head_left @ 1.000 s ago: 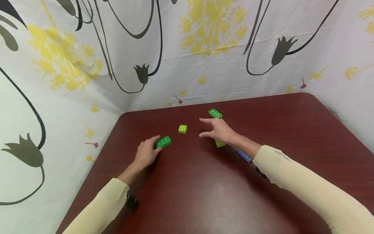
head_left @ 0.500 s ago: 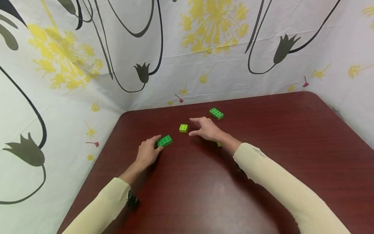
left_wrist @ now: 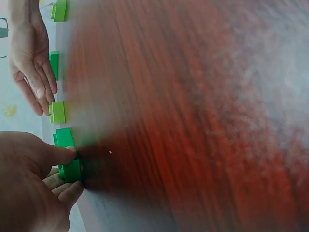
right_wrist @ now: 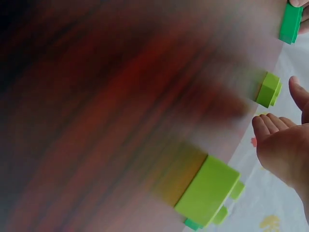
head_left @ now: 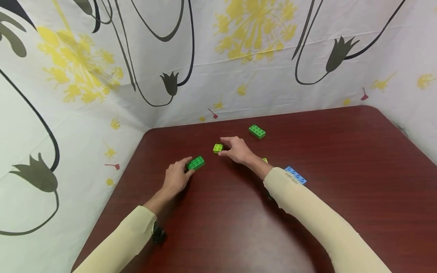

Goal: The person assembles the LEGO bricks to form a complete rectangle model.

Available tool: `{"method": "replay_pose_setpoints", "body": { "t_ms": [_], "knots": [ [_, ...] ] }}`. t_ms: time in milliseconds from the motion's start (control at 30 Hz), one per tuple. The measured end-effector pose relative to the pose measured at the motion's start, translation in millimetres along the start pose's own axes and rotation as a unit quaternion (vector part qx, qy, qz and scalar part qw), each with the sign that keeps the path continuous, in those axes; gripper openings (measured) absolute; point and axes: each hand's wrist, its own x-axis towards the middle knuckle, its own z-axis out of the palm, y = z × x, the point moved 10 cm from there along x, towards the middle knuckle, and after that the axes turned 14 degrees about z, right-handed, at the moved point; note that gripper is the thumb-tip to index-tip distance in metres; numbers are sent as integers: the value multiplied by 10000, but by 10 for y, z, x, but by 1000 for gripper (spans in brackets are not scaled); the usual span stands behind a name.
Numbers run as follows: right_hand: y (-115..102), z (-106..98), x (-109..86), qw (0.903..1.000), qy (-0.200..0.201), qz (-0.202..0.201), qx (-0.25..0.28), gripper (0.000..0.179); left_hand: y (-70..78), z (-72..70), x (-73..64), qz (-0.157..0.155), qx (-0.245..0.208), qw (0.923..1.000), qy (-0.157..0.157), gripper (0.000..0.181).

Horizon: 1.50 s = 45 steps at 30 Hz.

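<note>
Dark-red table [head_left: 358, 170], far corners rounded, patterned cloth [head_left: 205, 49] behind far edge. L hand [head_left: 175, 176] in from L edge, thumb + fingers pinching green brick [head_left: 196, 163], which sits on table nearer L edge than R. R hand [head_left: 237, 149]: thumb & fingers apart, tips just beside lime brick [head_left: 218, 148], contact can't tell; that brick's in from far edge, L of its middle. Short gap btwn green brick & lime brick. 2nd green brick [head_left: 257, 131] near far edge, beyond R hand. In head view R arm [head_left: 307, 208] mostly hides 2nd lime brick [right_wrist: 207, 191], partly blue brick [head_left: 295, 175]. Room: wide tabletop from hands to near side, also blue brick to R edge.
</note>
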Motion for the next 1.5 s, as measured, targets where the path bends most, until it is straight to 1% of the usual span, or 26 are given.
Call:
{"method": "replay_pose_setpoints", "body": {
  "t_ms": [367,567,767,967,1133,1267,1367,1500],
  "knots": [
    [11,1,103,9985,341,371,222,58,7,-6,4,-18,40,10000,46,54],
    [-7,-20,106,9968,582,531,132,51,7,-10,9,0,63,10000,22,54],
    [-11,-25,120,9950,824,558,-77,41,-4,-3,4,-8,63,10000,30,54],
    [2,-17,126,9945,912,477,-179,38,3,-4,2,8,26,10000,1,53],
    [-1,-30,76,9954,859,393,-187,38,29,-24,20,90,68,9999,-15,52],
    [-42,-16,-10,9967,742,266,-219,38,37,-30,30,88,57,9999,-60,51],
    [-109,27,-101,9975,627,77,-305,38,44,-41,35,48,17,10000,-53,51],
    [-186,113,-243,9972,479,-209,-531,39,88,-39,52,90,-38,9999,-84,50]
  ]
}}
